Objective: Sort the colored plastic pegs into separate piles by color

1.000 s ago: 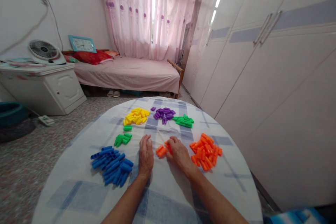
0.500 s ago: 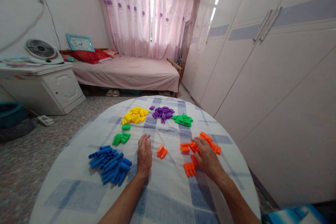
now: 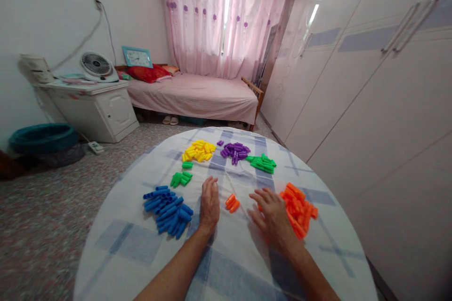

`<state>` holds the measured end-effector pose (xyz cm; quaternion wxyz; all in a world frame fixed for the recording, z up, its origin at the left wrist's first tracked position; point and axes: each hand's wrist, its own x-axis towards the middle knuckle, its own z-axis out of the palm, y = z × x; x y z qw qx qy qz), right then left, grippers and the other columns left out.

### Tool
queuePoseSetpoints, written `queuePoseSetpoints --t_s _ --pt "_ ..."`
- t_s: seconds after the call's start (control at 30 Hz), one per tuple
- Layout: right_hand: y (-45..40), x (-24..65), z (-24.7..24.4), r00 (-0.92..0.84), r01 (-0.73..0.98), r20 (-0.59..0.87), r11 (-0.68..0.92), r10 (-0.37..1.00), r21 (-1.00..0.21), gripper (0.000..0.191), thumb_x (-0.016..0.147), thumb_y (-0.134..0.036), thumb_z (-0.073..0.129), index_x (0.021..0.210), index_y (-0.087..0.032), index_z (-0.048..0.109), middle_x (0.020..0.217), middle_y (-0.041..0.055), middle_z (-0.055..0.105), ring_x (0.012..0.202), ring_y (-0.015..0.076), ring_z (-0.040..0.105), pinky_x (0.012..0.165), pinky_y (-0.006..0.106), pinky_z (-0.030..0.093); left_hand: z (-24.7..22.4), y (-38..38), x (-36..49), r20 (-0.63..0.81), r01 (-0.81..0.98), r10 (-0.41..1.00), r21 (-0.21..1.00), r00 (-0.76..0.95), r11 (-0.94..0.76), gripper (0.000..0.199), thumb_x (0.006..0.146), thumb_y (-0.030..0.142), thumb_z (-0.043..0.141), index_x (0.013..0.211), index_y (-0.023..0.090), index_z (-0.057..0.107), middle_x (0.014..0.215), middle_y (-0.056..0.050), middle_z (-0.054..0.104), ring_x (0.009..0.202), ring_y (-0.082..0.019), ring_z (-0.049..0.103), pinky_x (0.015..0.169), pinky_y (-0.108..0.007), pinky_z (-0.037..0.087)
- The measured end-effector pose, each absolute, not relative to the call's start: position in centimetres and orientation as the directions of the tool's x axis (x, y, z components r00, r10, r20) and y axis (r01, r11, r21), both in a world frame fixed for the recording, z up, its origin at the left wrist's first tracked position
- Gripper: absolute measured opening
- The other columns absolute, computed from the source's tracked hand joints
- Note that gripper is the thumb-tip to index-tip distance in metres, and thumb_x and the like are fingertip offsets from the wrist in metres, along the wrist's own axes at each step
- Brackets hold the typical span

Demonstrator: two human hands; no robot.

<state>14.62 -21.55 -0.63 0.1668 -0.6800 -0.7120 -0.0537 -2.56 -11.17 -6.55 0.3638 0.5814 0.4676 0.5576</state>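
Observation:
My left hand (image 3: 210, 204) rests on its edge on the tablecloth, fingers stretched out and holding nothing. It lies between a pile of blue plastic tubes (image 3: 167, 209) and a small group of orange tubes (image 3: 232, 203). My right hand (image 3: 272, 211) is open, fingers spread, at the left side of a large orange pile (image 3: 299, 204). The hand hides part of that pile, and whether it touches the pieces I cannot tell. Beyond my left hand lie a few short green tubes (image 3: 181, 178) and a separate green piece (image 3: 187, 165).
Farther back on the round table (image 3: 116, 270) are yellow pieces (image 3: 198, 150), a purple pile (image 3: 235, 151) with one purple piece (image 3: 220, 143) apart, and another green pile (image 3: 262, 163). A wardrobe (image 3: 370, 117) stands right; a bed (image 3: 197, 96) is behind.
The view has turned left. My right hand has come off the top of the orange pieces to their left side. Orange pieces scattered there before now show as a denser pile. My left hand stays put.

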Motion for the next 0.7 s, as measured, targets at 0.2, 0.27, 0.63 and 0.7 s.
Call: queuePoseSetpoints --t_s 0.2,0.27,0.63,0.7 --pt "-19.7 12.1 -2.6 -0.172 0.974 0.169 0.193 0.971 -0.118 0.054 0.077 -0.034 0.056 0.130 -0.034 0.043 0.141 0.0013 0.040 0.132 0.0280 0.026 0.104 0.050 0.020 -6.6 -11.3 -2.4 0.303 0.129 0.951 0.947 -0.064 -0.293 0.035 0.092 0.036 0.032 0.112 0.018 0.055 0.125 -0.009 0.052 0.122 -0.019 0.043 0.108 -0.039 0.030" --pt "-19.3 11.9 -2.7 -0.229 0.962 0.142 0.246 0.963 -0.118 0.052 0.079 -0.032 0.054 0.130 -0.033 0.042 0.141 0.0009 0.040 0.132 0.0276 0.025 0.105 0.050 0.020 -6.6 -11.3 -2.4 0.304 0.121 0.950 0.948 -0.072 -0.294 0.034 0.092 0.035 0.032 0.112 0.018 0.055 0.125 -0.009 0.052 0.121 -0.019 0.044 0.108 -0.039 0.031" --pt "-13.8 10.1 1.9 -0.141 0.929 0.300 0.231 0.944 -0.289 0.021 0.083 -0.021 0.046 0.100 -0.021 0.058 0.106 0.0066 0.060 0.103 0.0196 0.053 0.090 0.035 0.040 -6.3 -12.2 -1.5 0.311 0.262 0.947 0.910 0.083 -0.322 0.025 0.081 0.021 0.047 0.102 0.017 0.062 0.119 -0.011 0.056 0.116 -0.024 0.048 0.102 -0.043 0.036" --pt "-11.1 7.7 2.1 -0.220 0.873 0.293 0.322 0.930 -0.367 0.032 0.081 -0.018 0.047 0.112 -0.021 0.054 0.117 0.0066 0.056 0.110 0.0177 0.050 0.094 0.032 0.038 -6.9 -12.2 -1.2 0.288 0.235 0.954 0.924 0.086 -0.300 0.025 0.079 0.027 0.053 0.100 0.017 0.063 0.110 -0.013 0.061 0.107 -0.028 0.054 0.096 -0.045 0.040"
